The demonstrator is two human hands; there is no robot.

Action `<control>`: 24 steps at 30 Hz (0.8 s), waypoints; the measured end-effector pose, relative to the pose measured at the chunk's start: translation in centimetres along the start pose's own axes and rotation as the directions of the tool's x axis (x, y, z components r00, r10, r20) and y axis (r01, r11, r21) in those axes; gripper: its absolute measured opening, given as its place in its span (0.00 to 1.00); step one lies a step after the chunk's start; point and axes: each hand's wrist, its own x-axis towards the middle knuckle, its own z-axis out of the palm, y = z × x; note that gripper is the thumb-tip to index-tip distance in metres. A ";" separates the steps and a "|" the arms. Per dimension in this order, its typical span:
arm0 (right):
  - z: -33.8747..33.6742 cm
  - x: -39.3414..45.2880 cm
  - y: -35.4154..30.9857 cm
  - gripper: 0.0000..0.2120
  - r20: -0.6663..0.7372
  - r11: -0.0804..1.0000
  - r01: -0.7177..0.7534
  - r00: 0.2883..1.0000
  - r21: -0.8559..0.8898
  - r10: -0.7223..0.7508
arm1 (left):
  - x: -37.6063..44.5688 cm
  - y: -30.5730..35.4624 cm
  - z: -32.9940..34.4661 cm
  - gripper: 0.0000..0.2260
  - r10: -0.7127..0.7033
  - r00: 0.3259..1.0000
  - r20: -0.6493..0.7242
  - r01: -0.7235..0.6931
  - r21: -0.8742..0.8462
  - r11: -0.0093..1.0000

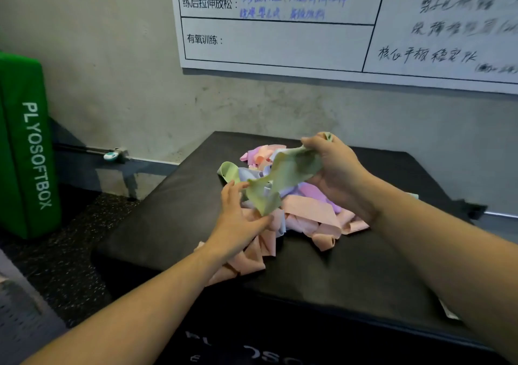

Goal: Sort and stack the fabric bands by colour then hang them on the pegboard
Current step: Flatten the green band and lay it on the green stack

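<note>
While both forearms reach in from the bottom of my view, I see the right hand (333,168) raised above the pile (302,213), its fingers curled round one end of a green band (283,176), grip clenched on it. That band stretches down and left to the left hand (238,218), whose thumb and fingers pinch its lower end, palm turned inward. Pink, purple and pale blue bands lie tangled in the pile beneath, on a black box (168,224) serving as the bench. A second green loop (228,169) pokes from the pile's far left. A green box (25,146) stands at left, and a whiteboard (280,42) hangs on the wall.
</note>
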 end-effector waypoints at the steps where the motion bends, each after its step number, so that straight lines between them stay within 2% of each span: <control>1: -0.8 -0.4 -0.6 0.17 -0.003 1.000 -0.008 1.000 0.017 0.008 | 0.0 0.7 0.4 0.36 -0.008 1.000 -0.015 0.008 -0.010 1.000; 3: -2.3 -1.7 -1.5 0.16 -0.009 0.999 -0.025 1.000 0.021 0.025 | -0.4 2.5 1.2 0.38 -0.004 0.999 0.037 0.005 -0.048 0.999; 7: -5.1 -4.3 -2.4 0.15 0.018 0.997 -0.075 0.997 0.022 0.075 | -1.4 6.5 3.3 0.46 0.100 0.980 0.171 -0.084 -0.096 0.992; 11: -7.2 -6.8 -2.7 0.10 0.111 0.995 -0.098 0.989 -0.029 0.101 | -2.6 10.6 5.7 0.41 0.128 0.974 0.186 -0.082 -0.235 0.968; 14: -8.5 -8.4 -2.8 0.09 0.128 0.991 -0.068 0.988 -0.112 0.082 | -3.1 12.8 6.8 0.29 0.081 0.974 0.212 -0.001 -0.353 0.936; 17: -9.7 -9.7 -2.8 0.14 0.065 0.977 -0.045 0.996 -0.209 0.060 | -3.9 14.5 7.7 0.06 0.081 0.980 0.181 -0.019 -0.321 0.947; 18: -10.0 -10.1 -2.8 0.15 0.043 0.969 -0.040 0.998 -0.243 0.052 | -4.2 14.9 7.9 0.03 0.092 0.981 0.172 -0.037 -0.300 0.953; 21: -10.9 -11.1 -2.5 0.20 0.006 0.908 0.011 1.000 -0.420 -0.010 | -4.8 15.8 8.2 0.02 0.087 0.984 0.158 -0.042 -0.266 0.963; 24: -11.3 -12.3 -2.5 0.20 -0.027 0.826 0.063 0.995 -0.560 -0.094 | -5.3 16.6 8.1 0.04 0.004 0.991 0.133 0.038 -0.309 0.950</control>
